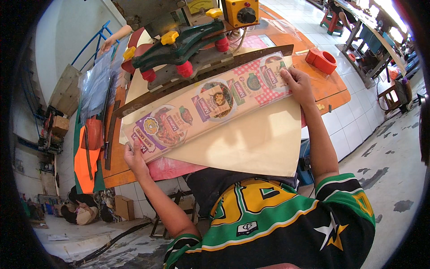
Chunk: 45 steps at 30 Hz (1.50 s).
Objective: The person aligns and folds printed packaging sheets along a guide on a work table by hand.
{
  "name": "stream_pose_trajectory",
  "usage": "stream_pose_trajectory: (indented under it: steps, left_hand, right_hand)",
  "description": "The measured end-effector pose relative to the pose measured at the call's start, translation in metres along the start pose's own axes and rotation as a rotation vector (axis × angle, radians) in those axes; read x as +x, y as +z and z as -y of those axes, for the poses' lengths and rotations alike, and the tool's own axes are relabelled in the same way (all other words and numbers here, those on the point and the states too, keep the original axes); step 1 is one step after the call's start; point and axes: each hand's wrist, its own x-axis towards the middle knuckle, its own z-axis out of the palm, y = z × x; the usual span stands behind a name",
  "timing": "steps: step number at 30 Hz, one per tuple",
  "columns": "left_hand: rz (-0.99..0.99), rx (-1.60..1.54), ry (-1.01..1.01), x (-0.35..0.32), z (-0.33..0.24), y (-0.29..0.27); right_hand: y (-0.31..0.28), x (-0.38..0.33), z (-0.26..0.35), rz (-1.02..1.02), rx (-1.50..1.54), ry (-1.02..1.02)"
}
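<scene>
A long printed strip (242, 89) with food pictures, under clear glossy plastic, lies slantwise across a cream sheet (264, 134). Its lower left corner is pinched in my left hand (135, 160), thumb on top. My right hand (299, 85) grips the upper right end, also with the thumb on its face. The strip's far long edge runs along a dark metal bar (154, 95) of a press machine (179, 56), which has a green arm, yellow knobs and red fittings. Fingers beneath the strip are hidden.
A yellow control box (242, 12) with a black dial stands at the back. Red tape rolls (321, 60) sit on the orange table (331, 89), at right. Clear plastic sheets (96, 85) and orange pieces (85, 157) lie left, with another person's hand (109, 41) beyond.
</scene>
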Motion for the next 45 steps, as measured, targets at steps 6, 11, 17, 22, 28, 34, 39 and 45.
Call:
stream_pose_trajectory:
  steps: [6, 11, 17, 22, 28, 34, 39, 45]
  left_hand:
    - [-0.021, -0.148, -0.071, 0.01, -0.005, -0.021]
    - [0.096, 0.109, -0.005, 0.05, -0.091, -0.064]
    - [0.23, 0.528, 0.063, 0.14, -0.25, -0.107]
    - [0.287, 0.939, 0.268, 0.191, -0.364, -0.095]
    - [0.384, 1.099, 0.404, 0.233, -0.445, -0.055]
    - [0.335, 1.403, 0.709, 0.256, -0.487, -0.029]
    - [0.443, 1.434, 0.65, 0.26, -0.473, 0.004]
    - [0.493, 1.415, 0.561, 0.259, -0.475, -0.016]
  right_hand:
    - [0.0, -0.003, 0.004, 0.087, -0.076, 0.007]
    - [0.002, -0.005, 0.014, 0.338, -0.181, -0.019]
    - [0.003, -0.001, 0.011, 0.285, -0.089, 0.059]
    - [0.003, -0.003, 0.019, 0.281, -0.125, -0.003]
    - [0.0, -0.008, 0.023, 0.295, -0.117, 0.024]
    - [0.003, -0.005, 0.022, 0.314, -0.098, 0.008]
    - [0.006, -0.006, 0.025, 0.293, -0.11, 0.011]
    - [0.005, -0.007, 0.031, 0.308, -0.13, -0.008]
